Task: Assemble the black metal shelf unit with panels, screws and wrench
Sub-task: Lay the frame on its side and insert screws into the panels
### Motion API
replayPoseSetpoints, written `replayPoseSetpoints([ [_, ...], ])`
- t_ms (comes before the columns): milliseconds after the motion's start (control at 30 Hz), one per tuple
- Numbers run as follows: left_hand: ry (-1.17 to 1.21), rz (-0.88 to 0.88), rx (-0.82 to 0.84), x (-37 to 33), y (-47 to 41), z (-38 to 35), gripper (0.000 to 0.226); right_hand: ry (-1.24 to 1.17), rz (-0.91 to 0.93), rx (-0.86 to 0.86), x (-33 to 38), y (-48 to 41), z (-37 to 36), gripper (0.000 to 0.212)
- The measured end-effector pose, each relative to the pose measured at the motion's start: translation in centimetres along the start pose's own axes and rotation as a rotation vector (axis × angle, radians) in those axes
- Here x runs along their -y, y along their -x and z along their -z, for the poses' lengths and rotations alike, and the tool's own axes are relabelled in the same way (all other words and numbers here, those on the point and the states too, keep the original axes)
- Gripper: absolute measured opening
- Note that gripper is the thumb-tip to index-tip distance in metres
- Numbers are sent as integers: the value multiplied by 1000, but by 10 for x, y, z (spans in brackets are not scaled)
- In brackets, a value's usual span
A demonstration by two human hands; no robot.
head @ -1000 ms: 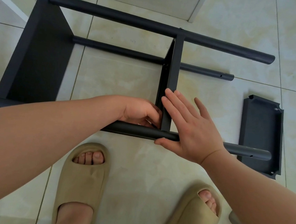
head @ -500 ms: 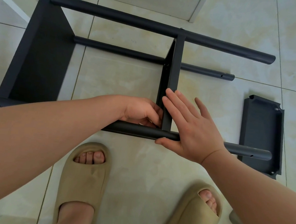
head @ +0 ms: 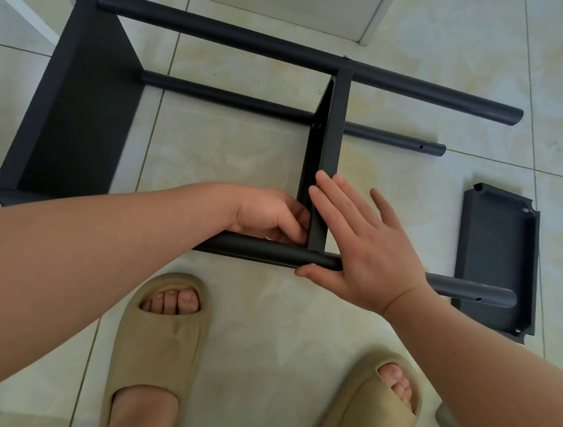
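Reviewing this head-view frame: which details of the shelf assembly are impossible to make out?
- What the left hand holds at the middle panel: its curled fingers hide any screw or wrench.
- The joint with the near pole: covered by the right hand.
- The loose panel: its near edge is partly behind the pole end.

Matt black metal shelf frame (head: 289, 49); glossy smooth floor tiles (head: 297, 318); soft matt foam slippers (head: 158, 332)
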State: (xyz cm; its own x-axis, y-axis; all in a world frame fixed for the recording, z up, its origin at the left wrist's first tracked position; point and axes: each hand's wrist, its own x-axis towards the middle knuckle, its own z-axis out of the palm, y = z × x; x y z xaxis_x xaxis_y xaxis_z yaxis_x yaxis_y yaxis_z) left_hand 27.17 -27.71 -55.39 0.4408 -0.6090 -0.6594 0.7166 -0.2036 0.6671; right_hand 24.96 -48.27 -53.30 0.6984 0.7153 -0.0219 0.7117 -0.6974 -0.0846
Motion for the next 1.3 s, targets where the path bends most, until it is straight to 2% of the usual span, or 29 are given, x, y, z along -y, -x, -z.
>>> replayPoseSetpoints([
  [100, 23, 23, 5, 1, -2, 1, 17, 3, 1, 0, 0, 0, 0, 97],
  [267, -170, 29, -58, 2, -3, -1, 11, -4, 3, -6, 0, 0, 0, 96],
  [600, 51, 3, 35, 2, -2, 2, 19, -9, -2, -17, 0, 0, 0, 97],
  [633, 51, 19, 37, 2, -3, 2, 22, -8, -1, -16, 0, 0, 0, 96],
  [733, -81, 41, 11, 2, -3, 0, 10, -11, 0, -12, 1, 0, 0, 97],
  [800, -139, 33, -39, 2, -3, -1, 13, -11, -2, -12, 1, 0, 0, 97],
  [1133, 33, 9, -35, 0, -1, 0, 19, -15, 1, -21, 1, 0, 0, 96],
  [1300, -116, 30, -74, -1, 1, -3, 12, -15, -1, -27, 1, 0, 0, 97],
])
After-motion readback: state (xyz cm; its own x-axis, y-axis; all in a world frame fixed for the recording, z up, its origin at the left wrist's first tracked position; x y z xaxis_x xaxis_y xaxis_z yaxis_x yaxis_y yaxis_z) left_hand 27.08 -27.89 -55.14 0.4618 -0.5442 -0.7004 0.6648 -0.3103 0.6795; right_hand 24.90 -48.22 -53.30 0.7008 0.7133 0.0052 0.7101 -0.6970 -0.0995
